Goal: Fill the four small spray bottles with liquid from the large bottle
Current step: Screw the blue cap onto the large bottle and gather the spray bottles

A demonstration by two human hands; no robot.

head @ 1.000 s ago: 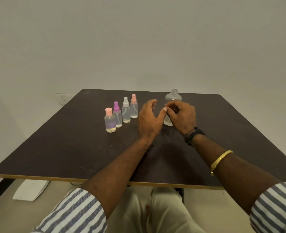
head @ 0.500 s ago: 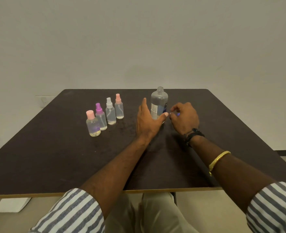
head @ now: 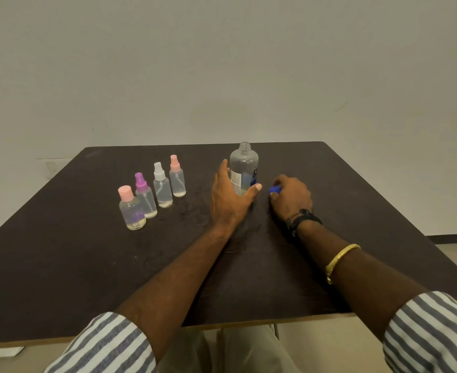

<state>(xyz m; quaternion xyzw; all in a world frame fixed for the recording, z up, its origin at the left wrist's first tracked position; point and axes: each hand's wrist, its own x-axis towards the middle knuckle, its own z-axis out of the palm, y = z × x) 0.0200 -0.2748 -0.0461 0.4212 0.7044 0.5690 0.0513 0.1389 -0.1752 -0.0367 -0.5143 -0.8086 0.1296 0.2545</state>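
Standing uncapped on the table [head: 87, 265] right of four small spray bottles [head: 163, 189] holding shallow liquid, the labelled large bottle [head: 243, 168] is cupped by the straight-fingered left hand [head: 228, 200]; the right hand [head: 292, 197] grips the blue cap [head: 275, 189].

Soft, fairly dim indoor light falls evenly from overhead, leaving the wall [head: 222, 63] a flat grey-beige. The dark table [head: 60, 265] shows a dull sheen without glare, and the forearms cast only faint, diffuse shadows. The large bottle [head: 243, 168] catches pale highlights. Overall focus is slightly soft, and wide-angle stretch distorts the striped sleeves [head: 101, 345] at the bottom corners
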